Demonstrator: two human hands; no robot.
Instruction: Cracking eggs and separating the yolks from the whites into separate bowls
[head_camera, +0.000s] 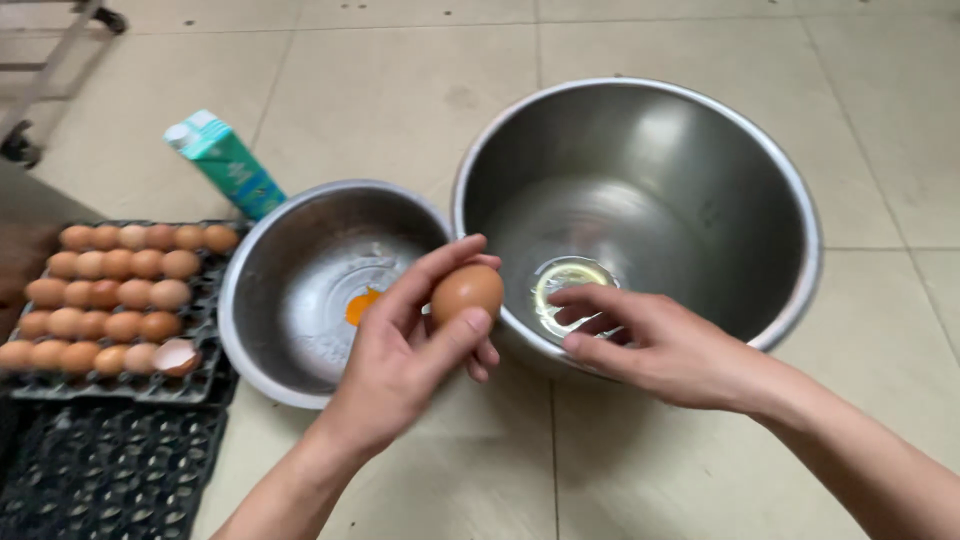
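1. Where the tiled floor (420, 90) spreads pale and matte, a big round steel bowl (700, 190) sits, clear egg white pooled at its bottom.
2. Touching it on the left, a smaller steel bowl (300, 290) holds one orange yolk (362, 306).
3. Further left, a dark pulp tray (205, 385) carries brown eggs and a broken shell.
4. A teal carton (225, 163) lies behind.
5. Right hand (660, 345) rests on the big bowl's near rim, fingers loose, empty.
6. Left hand (400, 360) fingers grip a smooth brown egg (467, 291) above the bowls' meeting rims.
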